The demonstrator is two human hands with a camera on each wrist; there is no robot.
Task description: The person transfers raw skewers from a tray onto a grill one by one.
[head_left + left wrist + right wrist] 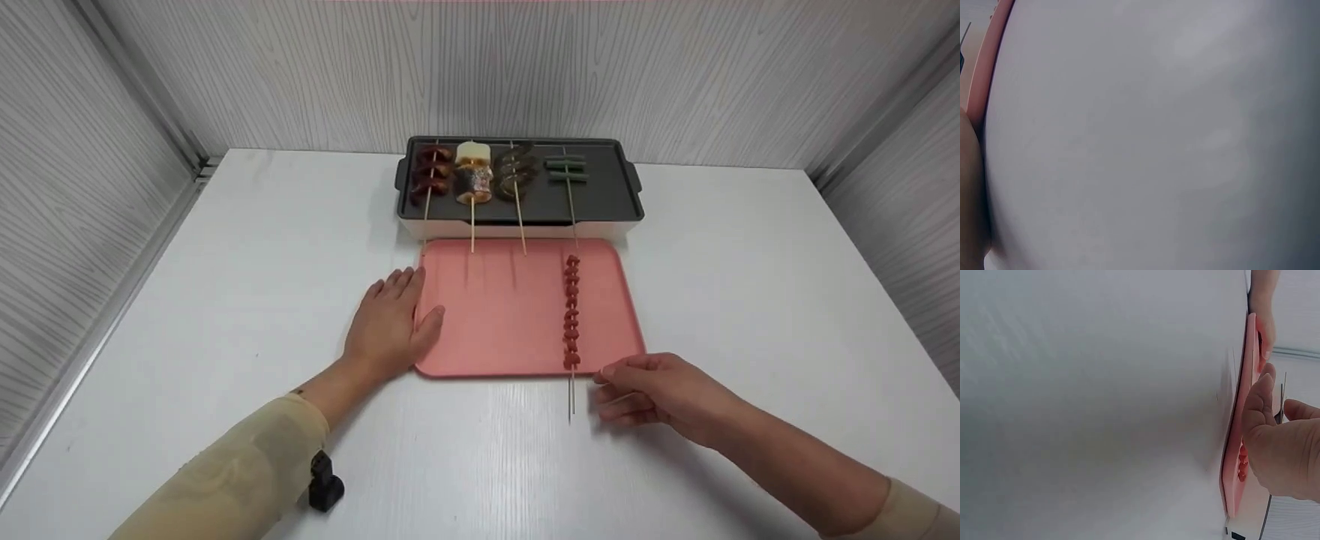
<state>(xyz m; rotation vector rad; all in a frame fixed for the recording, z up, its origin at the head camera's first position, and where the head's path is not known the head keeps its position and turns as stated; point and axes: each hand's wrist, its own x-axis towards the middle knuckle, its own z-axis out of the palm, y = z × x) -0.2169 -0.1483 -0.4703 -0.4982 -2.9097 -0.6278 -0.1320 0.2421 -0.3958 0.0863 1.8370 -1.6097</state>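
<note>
A pink tray (495, 322) lies on the white table. Along its left edge rests my left hand (388, 319), fingers extended and thumb over the rim. A skewer of small red pieces (571, 311) lies lengthwise on the tray's right part, its bare stick end jutting past the front edge. Just right of that stick end, at the tray's front right corner, is my right hand (649, 394), its fingers loosely bent and nothing between them. In the right wrist view, the right hand (1280, 450) partly covers the tray (1241, 410).
Behind the tray stands a dark grill plate (607, 187) on a pale base. Across it lie several skewers: dark red pieces (431, 176), a white and browned piece (472, 180), brown-green curls (516, 172) and green sticks (568, 169). Panelled walls (480, 67) enclose the table.
</note>
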